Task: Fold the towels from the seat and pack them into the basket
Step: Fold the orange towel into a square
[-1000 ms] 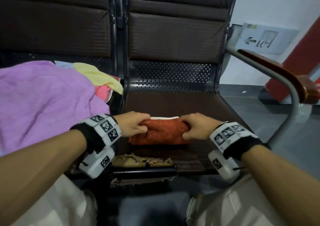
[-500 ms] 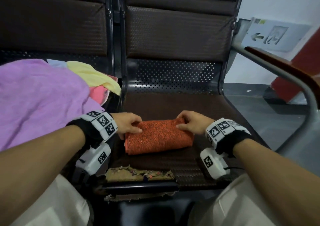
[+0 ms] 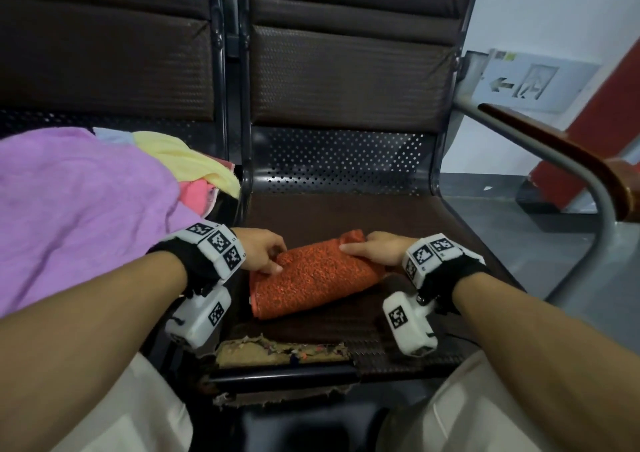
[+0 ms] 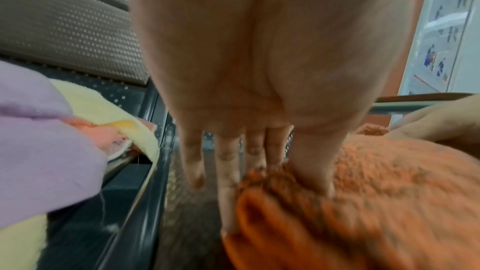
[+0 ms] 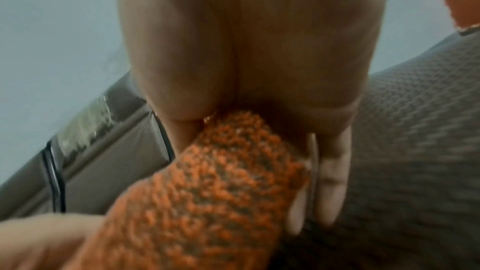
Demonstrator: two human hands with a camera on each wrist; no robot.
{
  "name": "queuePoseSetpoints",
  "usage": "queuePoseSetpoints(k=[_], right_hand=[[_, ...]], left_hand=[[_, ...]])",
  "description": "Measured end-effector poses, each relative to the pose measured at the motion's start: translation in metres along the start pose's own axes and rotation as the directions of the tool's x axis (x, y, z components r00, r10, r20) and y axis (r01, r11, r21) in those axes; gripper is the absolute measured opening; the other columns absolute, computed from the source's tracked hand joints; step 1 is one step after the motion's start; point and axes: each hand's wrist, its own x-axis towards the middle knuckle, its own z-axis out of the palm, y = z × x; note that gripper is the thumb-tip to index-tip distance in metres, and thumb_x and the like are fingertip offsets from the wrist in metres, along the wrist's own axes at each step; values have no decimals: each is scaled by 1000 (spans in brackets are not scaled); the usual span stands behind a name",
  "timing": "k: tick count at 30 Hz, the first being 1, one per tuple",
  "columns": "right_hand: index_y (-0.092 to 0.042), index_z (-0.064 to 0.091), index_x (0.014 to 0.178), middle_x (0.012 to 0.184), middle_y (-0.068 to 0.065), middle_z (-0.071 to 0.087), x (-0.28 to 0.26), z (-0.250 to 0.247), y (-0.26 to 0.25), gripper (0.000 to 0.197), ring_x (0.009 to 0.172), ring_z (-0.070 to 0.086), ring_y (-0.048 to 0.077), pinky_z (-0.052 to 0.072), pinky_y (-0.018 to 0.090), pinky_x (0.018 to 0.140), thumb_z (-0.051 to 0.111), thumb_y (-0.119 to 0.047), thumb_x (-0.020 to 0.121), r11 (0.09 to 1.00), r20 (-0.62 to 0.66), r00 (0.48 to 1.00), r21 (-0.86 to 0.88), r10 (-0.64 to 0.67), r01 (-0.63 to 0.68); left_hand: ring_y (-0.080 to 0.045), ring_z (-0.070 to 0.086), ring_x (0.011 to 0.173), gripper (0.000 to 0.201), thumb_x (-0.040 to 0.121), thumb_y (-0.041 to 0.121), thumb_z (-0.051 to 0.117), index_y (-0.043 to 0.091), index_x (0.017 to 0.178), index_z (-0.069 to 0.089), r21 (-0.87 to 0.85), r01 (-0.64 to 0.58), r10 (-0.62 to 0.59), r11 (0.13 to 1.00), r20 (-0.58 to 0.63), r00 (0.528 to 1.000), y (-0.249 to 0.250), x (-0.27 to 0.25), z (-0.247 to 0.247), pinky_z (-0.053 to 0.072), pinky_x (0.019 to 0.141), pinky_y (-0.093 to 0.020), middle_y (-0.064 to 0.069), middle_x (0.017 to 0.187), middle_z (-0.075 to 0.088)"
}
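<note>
Dark padded waiting-room seating fills the view, and I work on the right-hand seat (image 3: 311,216) of the row. My left hand (image 3: 259,250) pinches the left end of the orange towel (image 3: 311,278), thumb on top and fingers running down its outer edge, as the left wrist view confirms. My right hand (image 3: 377,249) grips the right end, thumb over the upper face and fingers tucked beneath, which the right wrist view shows plainly. Compared with one second ago, the white hem along the far edge is no longer visible, the bundle has grown thicker and now lies skewed, its right end raised off the cushion and its left end lower and nearer to me. I judge that the last fold is complete and the lift toward the basket has begun; the basket itself appears in none of the views, so I cannot state its direction. Beyond the hands, the adjoining seat on the left carries the remaining pile: a purple towel (image 3: 76,216) on top, with a yellow towel (image 3: 194,164) and a pink towel (image 3: 197,191) partly under it, all unfolded, so most of the task remains.
</note>
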Motion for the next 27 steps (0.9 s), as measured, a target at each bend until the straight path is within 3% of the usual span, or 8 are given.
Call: queuePoseSetpoints(k=[3, 7, 9, 11, 15, 19, 22, 27], right_hand=[[-8, 59, 103, 87, 4, 64, -15, -11, -20, 31, 75, 64, 18, 55, 31, 66, 65, -34, 87, 940, -39, 964, 217, -262, 265], [-21, 51, 89, 84, 1, 62, -46, -30, -56, 24, 84, 61, 15, 52, 35, 82, 73, -17, 81, 794, -245, 794, 123, -557, 595], [-22, 49, 87, 81, 0, 62, -73, -44, -69, 28, 80, 61, 13, 53, 30, 76, 74, -13, 79, 726, -305, 706, 62, -640, 685], [-24, 50, 86, 79, -3, 63, -103, -62, -76, 30, 76, 62, 10, 52, 27, 73, 77, -15, 77, 703, -376, 644, -28, -667, 711], [-25, 53, 86, 76, -7, 63, -163, -88, -60, 30, 70, 60, 3, 51, 23, 69, 80, -21, 74, 710, -536, 554, -129, -637, 692], [-20, 56, 88, 77, -5, 63, -214, -100, -12, 26, 69, 59, -1, 49, 20, 69, 79, -19, 75, 733, -712, 480, -71, -512, 676], [-13, 59, 93, 80, -1, 64, -246, -104, 36, 27, 68, 59, -7, 47, 10, 67, 78, -22, 76, 755, -812, 432, -17, -393, 655], [-16, 60, 89, 84, 3, 67, -290, -99, 139, 22, 77, 63, 9, 51, 20, 73, 77, -20, 77, 776, -888, 430, 155, -162, 612]], left_hand=[[-15, 52, 116, 73, 84, 28, 67, 24, 145, 27, -155, -40, 34, 987, -37, 999, 2, -10, -12, 43, 99, -29, 0, 135, 50], [-10, 55, 110, 114, 55, 49, 84, 37, 146, 16, -593, -247, 104, 766, -265, 959, 24, -30, -31, 47, 93, -30, 8, 129, 49], [-4, 61, 101, 108, 43, 56, 86, 33, 136, 36, -577, -343, 86, 742, -425, 901, 37, -41, -40, 49, 86, -24, 14, 117, 59], [5, 66, 83, 71, 43, 53, 84, 40, 107, 57, -524, -398, 128, 753, -476, 870, 52, -54, -51, 48, 69, -13, 19, 94, 70], [-1, 66, 91, 51, 65, 29, 84, 33, 110, 59, -412, -441, 267, 797, -414, 870, 86, -82, -63, 51, 78, -19, 12, 101, 70], [-13, 68, 86, 29, 76, 20, 72, 18, 103, 59, -297, -454, 308, 840, -428, 850, 133, -100, -65, 56, 77, -30, 1, 96, 70], [-15, 63, 77, 15, 78, 17, 64, 16, 92, 58, -156, -494, 392, 855, -427, 815, 185, -105, -61, 51, 70, -27, 2, 84, 66], [-13, 58, 77, 12, 82, 16, 64, 22, 85, 55, 51, -561, 553, 826, -256, 793, 282, -92, -34, 42, 62, -16, 6, 81, 60]])
